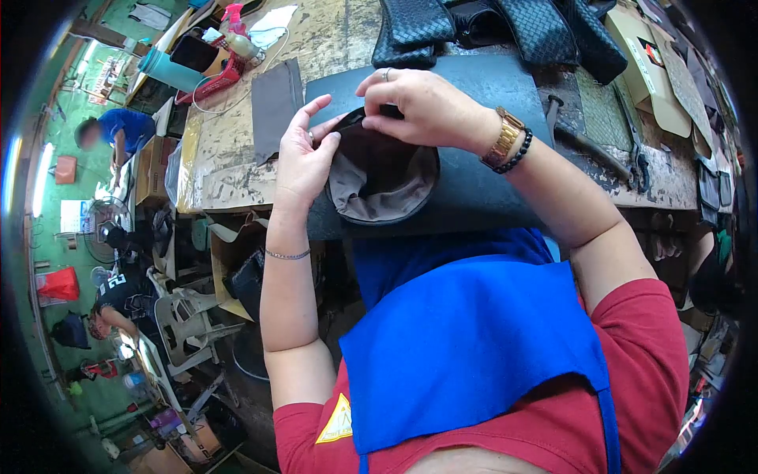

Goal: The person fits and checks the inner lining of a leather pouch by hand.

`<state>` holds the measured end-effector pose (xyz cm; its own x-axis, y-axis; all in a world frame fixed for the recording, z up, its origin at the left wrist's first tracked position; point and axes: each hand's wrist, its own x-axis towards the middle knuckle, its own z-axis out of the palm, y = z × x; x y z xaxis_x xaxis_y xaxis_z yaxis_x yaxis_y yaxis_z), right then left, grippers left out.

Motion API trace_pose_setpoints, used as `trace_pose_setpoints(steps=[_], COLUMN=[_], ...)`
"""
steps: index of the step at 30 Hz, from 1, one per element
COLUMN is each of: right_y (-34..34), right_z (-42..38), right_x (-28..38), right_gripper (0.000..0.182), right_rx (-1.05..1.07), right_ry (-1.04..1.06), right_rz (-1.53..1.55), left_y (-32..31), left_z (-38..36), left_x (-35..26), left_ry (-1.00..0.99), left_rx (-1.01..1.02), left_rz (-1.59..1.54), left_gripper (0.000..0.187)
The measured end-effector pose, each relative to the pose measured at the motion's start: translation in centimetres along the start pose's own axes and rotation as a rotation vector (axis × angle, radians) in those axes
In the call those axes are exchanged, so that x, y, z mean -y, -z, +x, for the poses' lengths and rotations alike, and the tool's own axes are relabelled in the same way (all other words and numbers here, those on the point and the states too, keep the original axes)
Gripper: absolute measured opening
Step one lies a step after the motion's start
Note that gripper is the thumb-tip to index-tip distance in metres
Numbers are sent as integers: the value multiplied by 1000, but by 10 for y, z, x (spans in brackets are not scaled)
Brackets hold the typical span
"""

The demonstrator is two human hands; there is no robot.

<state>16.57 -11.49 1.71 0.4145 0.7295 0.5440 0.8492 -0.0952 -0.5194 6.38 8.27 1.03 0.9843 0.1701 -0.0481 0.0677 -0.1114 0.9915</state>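
Observation:
A dark round-mouthed bag (pixel 380 178) with a grey-brown cloth lining rests at the front of a black board (pixel 489 189), its opening facing up. On the far left of its rim, my left hand (pixel 306 154) grips the edge between thumb and fingers. My right hand (pixel 422 109) reaches across from the right, its thumb and curled fingers pinching the rim near the left fingertips. The exact spot under the right fingers is partly hidden. Left of the board lies a flat piece of dark grey material (pixel 275 107).
Woven black leather pieces (pixel 545 31) lie at the back of the worktable (pixel 233 158). A hammer (pixel 592 146) is to the right, near an open cardboard box (pixel 643 71). At the back left stand a red tray (pixel 225 83) and a teal bottle (pixel 170 71). Other people sit farther left.

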Motion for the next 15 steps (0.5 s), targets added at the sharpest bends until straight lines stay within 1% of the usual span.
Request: trace_pose_setpoints(steps=[1, 4, 7, 15], right_y=[-1, -4, -6, -4], right_z=[1, 5, 7, 8], right_x=[-1, -1, -3, -6], right_gripper=[18, 19, 20, 18], right_rx=[-40, -4, -39, -1], right_ry=[-15, -201, -223, -252], right_rz=[-8, 31, 17, -16], left_y=[-1, -1, -2, -3], left_z=[-1, -2, -3, -4], left_x=[-1, 0, -2, -7], left_ry=[-2, -12, -4, 44], left_rx=[-2, 5, 10, 28], left_rz=[-12, -10, -36, -105], left_gripper=[51, 51, 52, 53])
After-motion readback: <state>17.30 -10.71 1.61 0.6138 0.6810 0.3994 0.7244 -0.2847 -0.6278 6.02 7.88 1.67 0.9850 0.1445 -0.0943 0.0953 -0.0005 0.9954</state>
